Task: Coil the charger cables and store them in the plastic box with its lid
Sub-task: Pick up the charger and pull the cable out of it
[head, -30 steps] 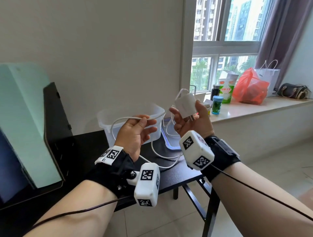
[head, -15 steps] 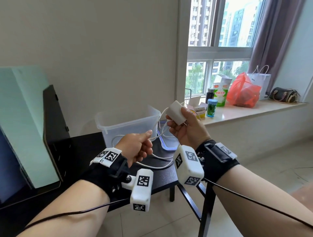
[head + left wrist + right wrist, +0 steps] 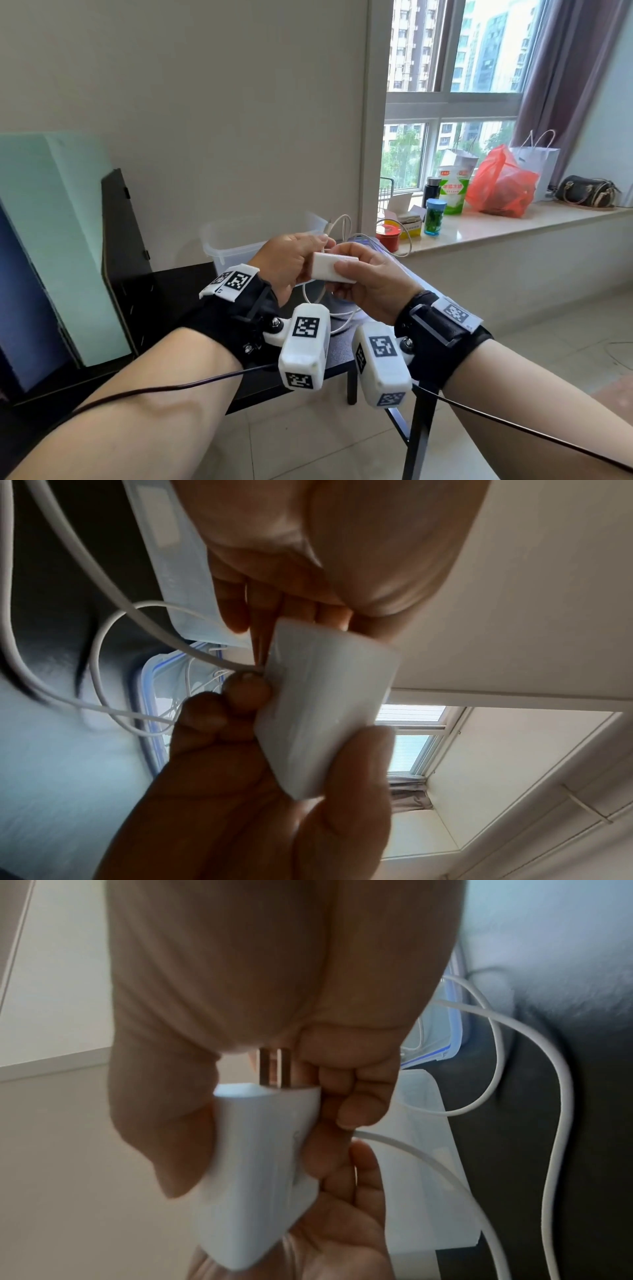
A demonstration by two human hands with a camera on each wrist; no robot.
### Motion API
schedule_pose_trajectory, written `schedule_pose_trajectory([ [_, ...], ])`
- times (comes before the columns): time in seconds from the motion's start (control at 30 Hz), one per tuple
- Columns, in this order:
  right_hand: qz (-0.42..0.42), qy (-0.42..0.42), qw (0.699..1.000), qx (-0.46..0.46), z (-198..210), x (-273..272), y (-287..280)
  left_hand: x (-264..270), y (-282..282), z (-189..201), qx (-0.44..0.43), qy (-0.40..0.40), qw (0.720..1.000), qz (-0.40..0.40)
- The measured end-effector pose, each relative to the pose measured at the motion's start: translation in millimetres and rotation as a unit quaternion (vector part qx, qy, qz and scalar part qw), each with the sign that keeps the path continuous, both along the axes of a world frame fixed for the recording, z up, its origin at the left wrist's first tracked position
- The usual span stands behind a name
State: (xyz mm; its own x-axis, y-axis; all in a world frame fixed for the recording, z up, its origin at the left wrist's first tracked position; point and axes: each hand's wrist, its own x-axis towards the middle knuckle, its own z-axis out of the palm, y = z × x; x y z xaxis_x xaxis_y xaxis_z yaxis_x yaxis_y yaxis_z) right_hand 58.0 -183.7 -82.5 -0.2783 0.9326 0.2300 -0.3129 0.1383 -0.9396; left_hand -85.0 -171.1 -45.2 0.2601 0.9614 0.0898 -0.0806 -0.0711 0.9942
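A translucent rectangular plastic box (image 3: 239, 245) stands uncovered on the black counter (image 3: 178, 294); its contents cannot be made out. Its clear lid with a blue seal rim (image 3: 150, 693) lies flat on the counter just beside it, with loops of white cable resting on it. The white block-shaped charger adapter (image 3: 334, 269) is held above the counter's front edge, long axis roughly horizontal across the head view, metal prongs (image 3: 274, 1066) toward the right palm. The right hand (image 3: 370, 284) grips the adapter, thumb on top and fingers (image 3: 359, 1110) curled beneath. The left hand (image 3: 287, 260) pinches the thin white charger cable (image 3: 534, 1053) at the adapter's opposite end; the cable hangs in loose loops. Compared with half a second earlier, the hands have closed together and the adapter has tilted level.
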Motion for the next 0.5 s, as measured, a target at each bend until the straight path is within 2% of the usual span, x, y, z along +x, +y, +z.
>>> schedule_pose_trajectory([
  [0.07, 0.014, -0.014, 1.0, 0.0, -1, 6, -1, 2, -1, -1, 0.001, -0.026, 1.0, 0.003],
  [0.17, 0.021, 0.016, 1.0, -0.01, -4, 18, -1, 3, 1, -5, 0.024, -0.031, 0.999, 0.037],
  [0.37, -0.015, 0.119, 0.992, -0.027, -11, 51, 9, 0, 9, -17, 0.114, 0.078, 0.988, 0.068],
  [0.5, -0.018, 0.129, 0.991, -0.027, -13, 60, 16, 5, 8, -22, 0.141, 0.14, 0.978, 0.057],
])
